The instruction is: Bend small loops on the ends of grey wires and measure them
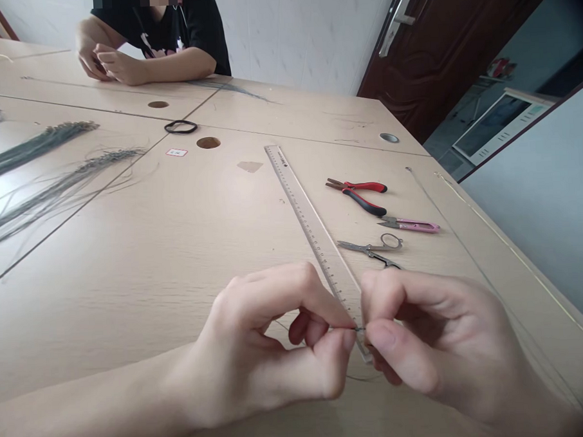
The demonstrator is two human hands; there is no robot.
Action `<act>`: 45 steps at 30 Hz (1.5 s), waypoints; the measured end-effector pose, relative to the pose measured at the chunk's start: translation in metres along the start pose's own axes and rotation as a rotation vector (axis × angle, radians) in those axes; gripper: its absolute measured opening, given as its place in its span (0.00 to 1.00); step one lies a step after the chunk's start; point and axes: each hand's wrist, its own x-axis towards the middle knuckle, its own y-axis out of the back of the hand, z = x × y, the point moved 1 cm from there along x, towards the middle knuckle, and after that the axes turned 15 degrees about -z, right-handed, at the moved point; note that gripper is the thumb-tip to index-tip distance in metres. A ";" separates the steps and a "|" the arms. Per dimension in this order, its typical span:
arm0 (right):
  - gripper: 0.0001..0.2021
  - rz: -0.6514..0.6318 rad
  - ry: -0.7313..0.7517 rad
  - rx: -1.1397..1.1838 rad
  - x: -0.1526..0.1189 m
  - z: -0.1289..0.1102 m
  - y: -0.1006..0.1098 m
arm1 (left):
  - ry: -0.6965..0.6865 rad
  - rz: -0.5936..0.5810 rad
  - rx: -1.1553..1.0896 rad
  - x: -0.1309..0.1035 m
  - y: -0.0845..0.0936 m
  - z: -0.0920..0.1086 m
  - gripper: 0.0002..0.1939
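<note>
- Head view: our left hand (272, 335) and right hand (442, 341) pinch one thin dark strand (360, 329), above the straight, transparent ruler (312, 224).
- Beside this ruler, on the wood-grained desk (201, 248), we see curved-handled pliers (347, 187).

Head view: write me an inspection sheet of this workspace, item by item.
Surface: wood-grained table.
Job's things: thin dark strand, spanning the small gap between the fingertips of both hands.
Clutter: clear ruler, red-and-black pliers, pink snips, metal scissors, black band; strand bundles at the left.
Hands: left hand and right hand each pinch the strand.
Cables: nothing seen on the table.
Surroundings: another person across the table; brown door at far right.
</note>
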 end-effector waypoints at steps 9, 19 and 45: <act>0.12 -0.008 -0.001 0.013 -0.001 0.002 0.000 | -0.008 0.003 0.009 0.001 0.000 0.000 0.10; 0.12 -0.014 -0.016 0.016 -0.001 0.000 -0.001 | 0.027 0.016 0.029 0.000 -0.001 0.001 0.10; 0.10 0.033 0.091 -0.141 -0.001 -0.001 -0.001 | -0.048 -0.032 0.009 -0.002 0.001 -0.002 0.09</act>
